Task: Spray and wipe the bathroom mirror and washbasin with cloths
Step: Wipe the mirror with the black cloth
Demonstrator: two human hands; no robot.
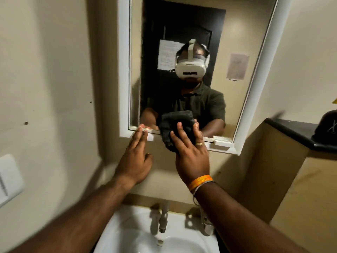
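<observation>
Dark grey cloth [166, 137]: we pressed it, right grip [191, 152] flat-fingered, against the mirror's [246, 33] lower edge; our left grip [135, 157], fingers straight, touched the white frame [125, 70].

The cloth [175, 125] lies under the right grip [191, 152], against the lower edge of the mirror [237, 33]. The left grip [135, 157] is just left of it, fingertips on the mirror's bottom frame. Below both grips sits the washbasin [127, 234], with the tap [163, 220] between the forearms. Right of the right grip a ledge [291, 130] carries a cap [326, 128]. Well left of the left grip, a wall plate [9, 178].
</observation>
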